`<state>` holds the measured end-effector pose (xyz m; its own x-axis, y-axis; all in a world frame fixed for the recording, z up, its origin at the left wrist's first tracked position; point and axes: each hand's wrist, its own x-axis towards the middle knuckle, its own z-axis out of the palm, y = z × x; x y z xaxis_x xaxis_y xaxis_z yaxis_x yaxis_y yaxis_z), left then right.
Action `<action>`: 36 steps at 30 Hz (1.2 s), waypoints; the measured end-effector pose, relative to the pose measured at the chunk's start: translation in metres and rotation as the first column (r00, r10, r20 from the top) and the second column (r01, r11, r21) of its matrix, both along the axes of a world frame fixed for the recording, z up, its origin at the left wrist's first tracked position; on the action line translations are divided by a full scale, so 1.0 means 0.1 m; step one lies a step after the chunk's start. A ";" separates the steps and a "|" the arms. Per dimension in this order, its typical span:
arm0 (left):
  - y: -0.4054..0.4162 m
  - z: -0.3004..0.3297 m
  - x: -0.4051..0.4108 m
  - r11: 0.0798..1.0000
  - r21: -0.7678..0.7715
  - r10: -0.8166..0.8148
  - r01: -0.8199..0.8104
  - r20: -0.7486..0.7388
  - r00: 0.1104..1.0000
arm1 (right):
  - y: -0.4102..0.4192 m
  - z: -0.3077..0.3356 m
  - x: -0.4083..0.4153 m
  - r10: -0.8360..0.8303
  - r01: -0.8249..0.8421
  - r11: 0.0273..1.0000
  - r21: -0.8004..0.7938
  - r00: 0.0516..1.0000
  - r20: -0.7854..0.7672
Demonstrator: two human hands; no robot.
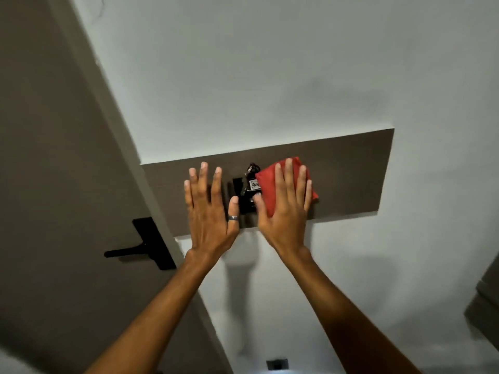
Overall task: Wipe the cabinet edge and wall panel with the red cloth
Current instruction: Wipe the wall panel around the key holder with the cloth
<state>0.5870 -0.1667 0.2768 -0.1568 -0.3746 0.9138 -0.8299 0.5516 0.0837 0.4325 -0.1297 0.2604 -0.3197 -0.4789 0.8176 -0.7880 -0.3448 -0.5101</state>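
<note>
Right hand: the right hand [283, 203] lies flat on the cloth [270, 184], fingers spread and pointing up the wall, palm pressing the cloth against the panel [348, 174]; not clenched, just laid flat over it.
Cloth: red and folded, it sits on the panel just right of the keys; its long axis runs from upper left to lower right, with one corner poking out past the little finger on the right.
Left hand: the left hand [209, 209] is open and holds nothing, fingers splayed and pointing up, palm flat against the panel left of the keys; a ring [233, 217] sits on the thumb.
Arms: both forearms rise from the lower edge and converge towards the panel.
Panel: a brown strip, its long axis running across the white wall [270, 63] and tilting up to the right.
Keys: the keys [249, 187] hang dark between the two hands; the tag's print is too small to read.
Door: the door [54, 157] stands at left with a black handle [140, 247].
Hidden: most of the cloth lies under the right hand; the elbows are cut off.
</note>
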 end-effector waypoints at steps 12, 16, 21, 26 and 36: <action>-0.55 0.04 0.19 0.986 -0.164 -0.002 0.021 0.114 0.993 | -0.51 -0.15 -0.58 -0.314 0.110 0.914 -0.391 0.801 -0.510; -0.72 -0.02 0.17 0.953 -0.295 0.123 -0.072 0.158 0.980 | -0.60 -0.26 -0.43 -0.358 0.261 0.877 -0.404 0.915 -0.187; -0.77 -0.06 0.15 0.936 -0.337 0.155 -0.102 0.132 0.979 | -0.61 -0.09 -0.55 -0.346 0.123 0.865 -0.486 0.848 -0.402; -0.79 -0.08 0.16 0.938 -0.333 0.149 -0.100 0.124 0.981 | -0.70 -0.23 -0.43 -0.340 0.189 0.868 -0.460 0.901 -0.270; -0.76 -0.06 0.17 0.940 -0.327 0.143 -0.093 0.131 0.981 | -0.63 -0.27 -0.44 -0.276 0.110 0.884 -0.453 0.907 -0.318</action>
<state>0.6035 -0.2431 0.2705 -0.2740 -0.0926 0.9572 -0.8798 0.4261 -0.2107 0.3888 -0.1928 0.2335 -0.0110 -0.0277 0.9996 -0.9600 -0.2794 -0.0183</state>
